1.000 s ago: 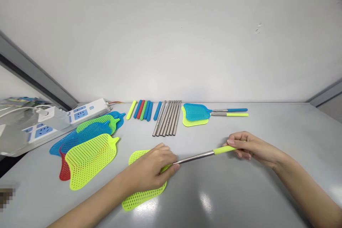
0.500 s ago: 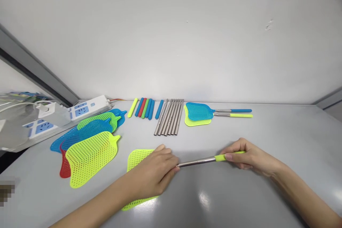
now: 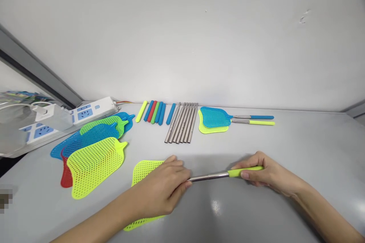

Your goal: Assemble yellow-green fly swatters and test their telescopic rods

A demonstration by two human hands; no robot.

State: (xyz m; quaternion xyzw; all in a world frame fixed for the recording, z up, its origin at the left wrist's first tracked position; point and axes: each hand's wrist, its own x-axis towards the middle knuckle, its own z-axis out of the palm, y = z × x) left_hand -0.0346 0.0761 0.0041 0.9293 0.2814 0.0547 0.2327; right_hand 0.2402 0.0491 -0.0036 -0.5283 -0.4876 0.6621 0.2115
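A: Where is the yellow-green swatter?
B: On the near side of the metal tubes, with its shaft spanning the 2 hands.
A: Recommended technique?
B: Brace the head end; align shaft and grip. Force should probably run along the axis only, without bending.
A: Finger state?
B: Left hand: fingers curled closed at the shaft's head end, contact hidden. Right hand: thumb and fingers closed around the grip.
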